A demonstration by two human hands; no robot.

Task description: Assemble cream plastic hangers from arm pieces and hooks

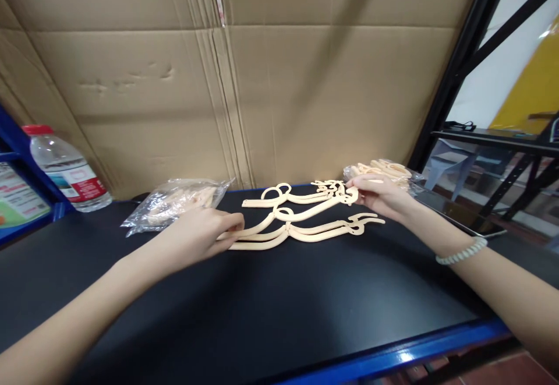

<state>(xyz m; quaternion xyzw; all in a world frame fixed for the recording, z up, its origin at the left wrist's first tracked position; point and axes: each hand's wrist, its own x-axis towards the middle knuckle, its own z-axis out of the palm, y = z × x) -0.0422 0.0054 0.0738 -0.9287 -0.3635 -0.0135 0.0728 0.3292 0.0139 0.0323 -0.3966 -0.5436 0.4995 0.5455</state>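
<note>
Head view — both hands, left hand (198, 235) and right hand (379, 197), pinched closed on one cream hanger (301, 210).

The hangers (301, 225) look like smooth cream plastic with a faint sheen. They lie on a black worktop (271, 303), matt and even, edged at the front by a glossy blue painted metal rail (406, 353). Behind stands plain brown cardboard (279, 82), dull, creased and dented in places. Two bags (172, 201) of thin clear plastic film are crinkled and shiny. The bottle (65, 169) is clear plastic with a glossy paper-like label. The bracelet (462, 251) is pale beads.
</note>
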